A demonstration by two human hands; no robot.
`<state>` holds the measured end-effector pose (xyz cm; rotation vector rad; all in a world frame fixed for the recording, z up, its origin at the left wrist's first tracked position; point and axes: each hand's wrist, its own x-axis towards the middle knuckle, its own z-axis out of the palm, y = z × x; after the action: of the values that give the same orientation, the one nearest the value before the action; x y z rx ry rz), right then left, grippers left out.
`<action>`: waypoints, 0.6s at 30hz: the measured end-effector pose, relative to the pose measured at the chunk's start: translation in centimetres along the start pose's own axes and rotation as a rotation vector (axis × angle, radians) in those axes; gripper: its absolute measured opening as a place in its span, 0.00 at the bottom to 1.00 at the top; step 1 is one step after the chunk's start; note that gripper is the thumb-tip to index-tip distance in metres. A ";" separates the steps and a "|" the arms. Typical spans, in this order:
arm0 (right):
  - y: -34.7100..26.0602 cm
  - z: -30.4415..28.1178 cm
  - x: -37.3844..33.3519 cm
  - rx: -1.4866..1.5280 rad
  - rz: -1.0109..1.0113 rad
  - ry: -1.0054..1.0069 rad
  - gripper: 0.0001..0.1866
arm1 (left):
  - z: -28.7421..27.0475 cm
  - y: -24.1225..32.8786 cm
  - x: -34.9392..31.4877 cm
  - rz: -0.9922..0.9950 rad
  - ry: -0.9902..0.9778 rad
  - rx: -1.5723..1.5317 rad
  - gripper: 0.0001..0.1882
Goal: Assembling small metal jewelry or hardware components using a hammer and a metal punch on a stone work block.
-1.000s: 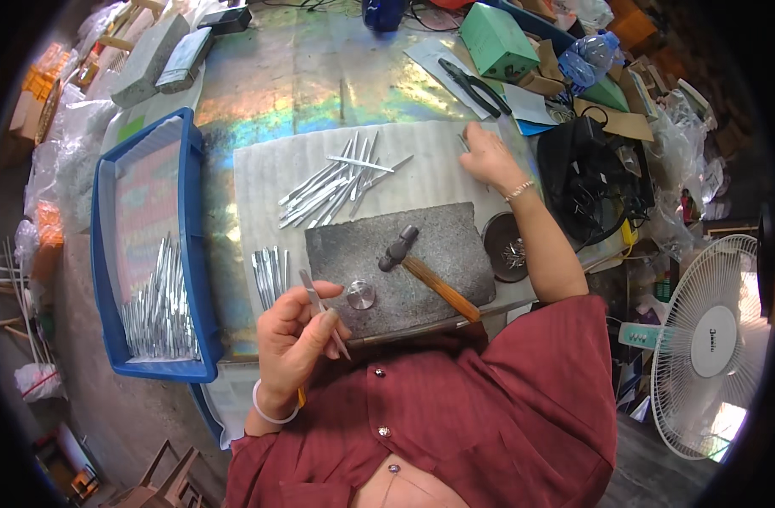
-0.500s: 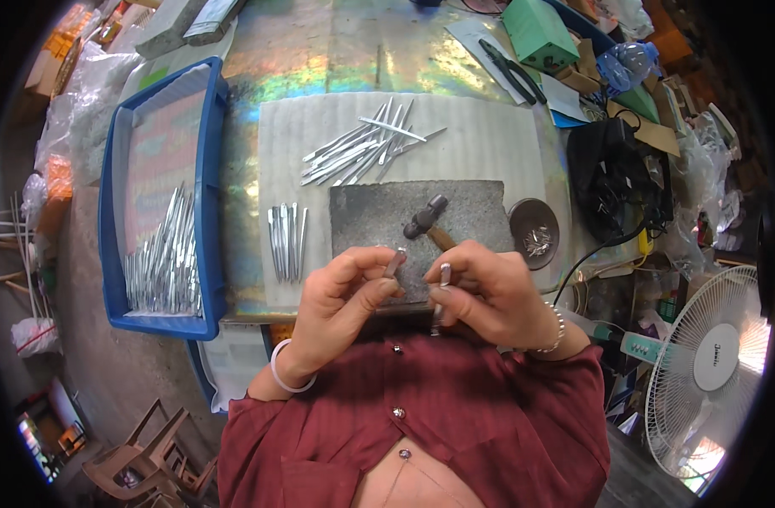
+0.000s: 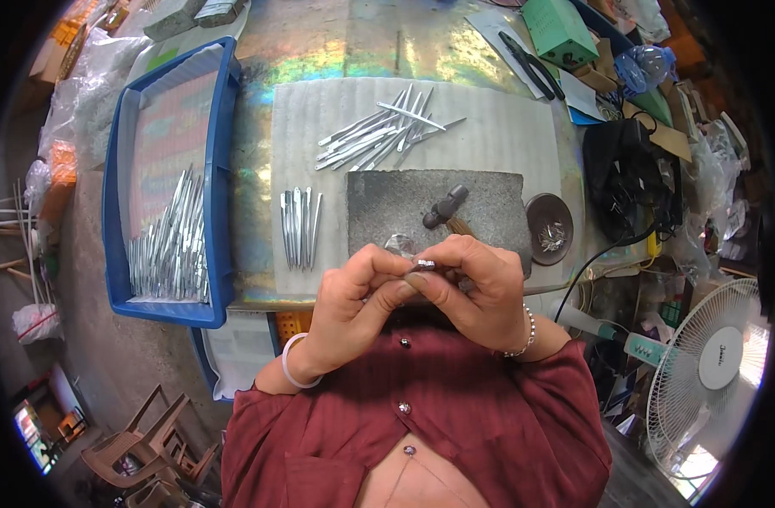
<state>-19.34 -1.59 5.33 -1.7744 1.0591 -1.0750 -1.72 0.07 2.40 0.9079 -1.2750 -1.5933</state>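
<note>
Close to the near edge of the dark grey stone block (image 3: 379, 203), the L hand (image 3: 359, 296) and R hand (image 3: 476, 279) meet w/ the metal pcs (image 3: 425, 264) btwn their fingertips. Grip: thumb & finger of each hand pinched on the pcs. Only a small bit shows: shiny, silvery ends close together; fingers hide the rest. Bright ends face up; can't tell which way the long axis runs, b/c so little shows.

Past the block, a messy pile of strips (image 3: 386, 135) lies on the white mat (image 3: 523, 127): long, thin, silver, most slanting away & to the R, w/ one across the top. L of the block, a neat row of strips (image 3: 300, 229) lies side by side, long axis pointing away from the person. Hammer (image 3: 446, 206) rests on the block, its head just past the R hand.
</note>
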 end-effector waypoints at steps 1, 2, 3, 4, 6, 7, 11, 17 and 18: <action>0.2 0.1 0.0 0.008 -0.006 0.012 0.08 | 0.1 0.2 0.1 -0.001 0.002 -0.006 0.05; 0.3 0.2 -0.1 0.015 -0.012 0.024 0.08 | 0.1 0.2 0.2 -0.002 0.004 -0.012 0.05; 0.3 0.2 -0.1 0.015 -0.010 0.020 0.08 | 0.0 0.1 0.2 -0.004 0.006 -0.015 0.05; 0.3 0.2 -0.1 0.016 0.008 0.015 0.08 | -0.1 0.0 0.3 0.000 -0.007 0.009 0.05; 0.2 0.1 -0.1 0.018 0.028 0.004 0.08 | -0.1 -0.2 0.3 0.002 -0.015 0.030 0.05; 0.2 0.0 -0.2 0.014 0.032 0.000 0.08 | 0.0 -0.2 0.3 -0.016 -0.008 -0.032 0.05; 0.1 -0.1 -0.3 0.030 0.066 -0.014 0.07 | 0.1 -0.2 0.3 -0.006 -0.006 0.007 0.05; 0.4 -0.6 -0.5 0.151 0.182 -0.096 0.04 | 0.1 -0.1 0.2 -0.158 -0.093 -0.067 0.04; 0.6 -0.6 -0.5 0.157 0.191 -0.100 0.04 | 0.0 -0.1 0.2 -0.167 -0.088 -0.069 0.04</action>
<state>-20.20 -1.46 4.91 -1.5530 1.0307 -0.9169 -1.85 -0.14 2.26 0.9293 -1.2224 -1.8140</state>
